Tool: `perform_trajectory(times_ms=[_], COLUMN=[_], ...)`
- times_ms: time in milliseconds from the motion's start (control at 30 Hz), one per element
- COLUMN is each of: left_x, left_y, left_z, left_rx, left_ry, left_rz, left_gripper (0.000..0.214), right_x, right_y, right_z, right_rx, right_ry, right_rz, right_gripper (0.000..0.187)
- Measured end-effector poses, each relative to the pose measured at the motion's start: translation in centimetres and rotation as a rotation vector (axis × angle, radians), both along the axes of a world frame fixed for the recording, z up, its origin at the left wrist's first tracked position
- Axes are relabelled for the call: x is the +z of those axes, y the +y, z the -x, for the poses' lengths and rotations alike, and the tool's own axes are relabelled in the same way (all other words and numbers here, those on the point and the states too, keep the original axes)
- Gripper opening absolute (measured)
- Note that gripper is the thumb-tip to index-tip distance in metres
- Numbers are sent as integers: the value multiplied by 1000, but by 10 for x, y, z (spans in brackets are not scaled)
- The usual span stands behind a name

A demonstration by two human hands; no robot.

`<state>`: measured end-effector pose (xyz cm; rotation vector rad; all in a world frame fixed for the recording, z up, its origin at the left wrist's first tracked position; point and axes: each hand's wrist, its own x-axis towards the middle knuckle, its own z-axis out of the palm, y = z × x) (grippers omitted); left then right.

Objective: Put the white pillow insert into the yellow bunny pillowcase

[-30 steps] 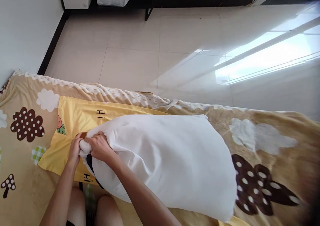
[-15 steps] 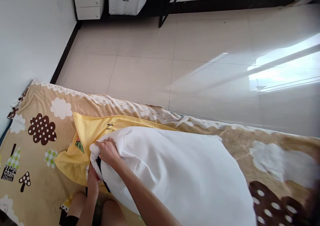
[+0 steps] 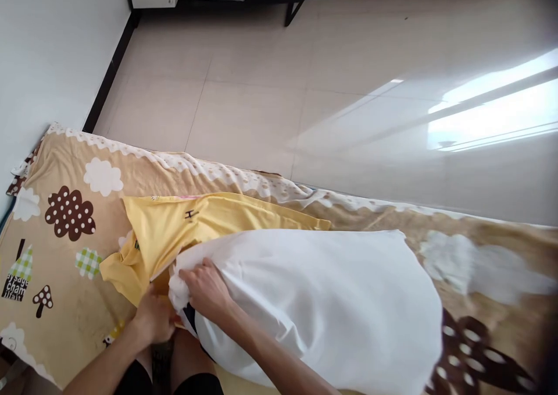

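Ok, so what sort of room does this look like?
Most likely a bedroom: a patterned blanket is spread out like bedding, with a plump white pillow and a yellow cloth resembling a pillowcase on it.

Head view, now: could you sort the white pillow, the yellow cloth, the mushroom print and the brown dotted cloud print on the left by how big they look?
Largest to smallest, visible parts only:
1. white pillow
2. yellow cloth
3. brown dotted cloud print
4. mushroom print
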<state>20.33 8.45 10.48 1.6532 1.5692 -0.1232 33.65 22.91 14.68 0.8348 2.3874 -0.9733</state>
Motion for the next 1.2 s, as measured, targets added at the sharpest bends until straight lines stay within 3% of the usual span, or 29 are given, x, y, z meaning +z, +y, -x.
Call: perform_trajectory(times_ms=[133, 200, 300, 367, 467, 567, 667, 900, 1067, 1200], left_x=[21, 28, 27, 19, 1, -9, -6, 5, -1, -5], left_y=[23, 32, 47, 58, 71, 79, 84, 103, 121, 131], left_z=[14, 11, 16, 31, 58, 75, 78, 63, 62, 52], left_rx=[-9, -46, -57, -88, -268, -600, -882, -1027, -1120, -1266], left_ry=[-26, -96, -139, -153, -163, -9, 207, 278, 352, 577], left_rz=[-250, -264, -245, -330, -452, -372, -332, -391, -649, -800], left_gripper=[27, 22, 19, 19, 19, 18, 28, 32, 25, 44], right_x=[-16, -20, -22, -23, -26, -32, -42, -61, -55, -45], right_y=[-20, -14, 4, 13, 10, -7, -22, -30, -44, -62], right_z=[4, 17, 30, 30, 22, 16, 15, 27, 18, 7], right_rx=[-52, -112, -94, -43, 25, 98, 158, 189, 253, 246], right_ry=[-21, 15, 117, 179, 209, 211, 213, 225, 335, 423], right_rz=[-12, -55, -132, -162, -185, -288, -405, -439, -436, -486], right_gripper=[27, 22, 20, 23, 29, 28, 27, 19, 15, 13])
